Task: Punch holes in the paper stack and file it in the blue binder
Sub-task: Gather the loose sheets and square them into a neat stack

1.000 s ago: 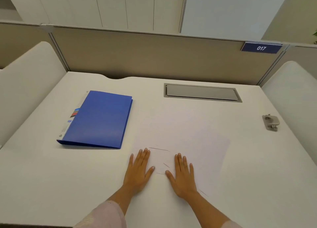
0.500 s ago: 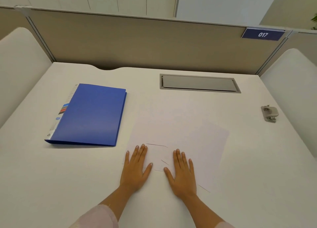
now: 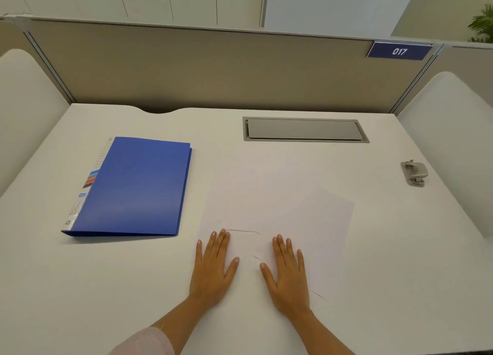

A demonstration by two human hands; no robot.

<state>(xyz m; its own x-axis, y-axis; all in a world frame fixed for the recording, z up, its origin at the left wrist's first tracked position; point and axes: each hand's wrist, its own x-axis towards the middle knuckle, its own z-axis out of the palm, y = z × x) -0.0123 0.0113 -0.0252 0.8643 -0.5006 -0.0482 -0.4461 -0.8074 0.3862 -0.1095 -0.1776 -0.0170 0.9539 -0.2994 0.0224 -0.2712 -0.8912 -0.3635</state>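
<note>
Loose white paper sheets (image 3: 277, 208) lie fanned out on the white desk (image 3: 400, 274), slightly askew to each other. My left hand (image 3: 213, 268) rests flat, palm down, on their near left corner. My right hand (image 3: 289, 273) lies flat beside it on the sheets' near edge. Neither hand holds anything. A closed blue binder (image 3: 136, 186) lies flat to the left of the paper, spine label facing left. A small grey hole punch (image 3: 414, 172) sits far right, well away from both hands.
A grey cable hatch (image 3: 304, 129) is set into the desk behind the paper. A beige partition (image 3: 200, 69) with a blue "017" plate (image 3: 399, 51) closes the back. White rounded side panels (image 3: 453, 141) stand left and right.
The view has tipped and shifted slightly, so the desk sits lower in frame. Both hands stay flat on the paper in the same pose. Binder and punch have not moved.
</note>
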